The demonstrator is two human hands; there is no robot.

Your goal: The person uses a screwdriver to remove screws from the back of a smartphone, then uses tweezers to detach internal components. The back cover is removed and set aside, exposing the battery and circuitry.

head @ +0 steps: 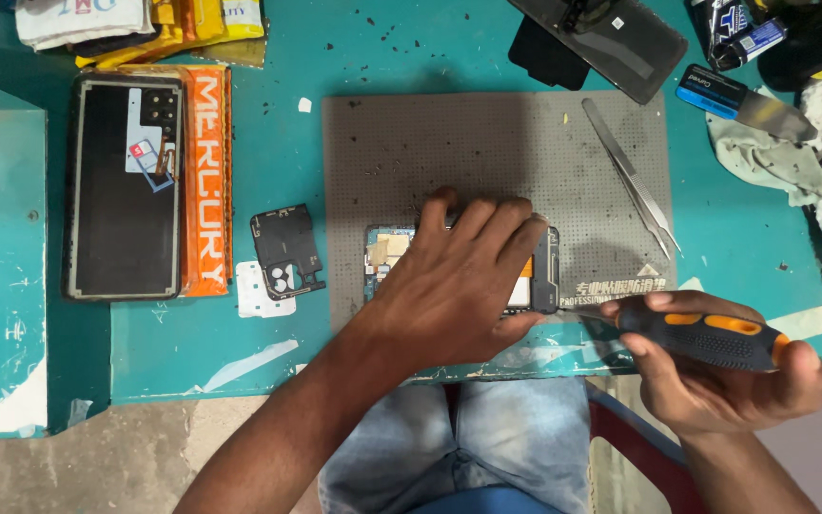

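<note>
The opened phone (546, 271) lies on the grey mat (487, 143), pinned flat under the left hand (459, 281), fingers spread. The right hand (725, 366) grips a screwdriver (696, 335), tip at the phone's right edge. Tweezers (632, 176) lie on the mat; a camera cover (285, 249) sits left.

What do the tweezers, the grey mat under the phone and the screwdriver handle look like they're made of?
Tweezers: bare metal, likely steel, judging by the silvery sheen. Grey mat: probably soft rubber or silicone, matte with a fine dotted grid. Screwdriver handle, in the right hand: black with orange inserts, seemingly plastic with rubbery grip.
</note>
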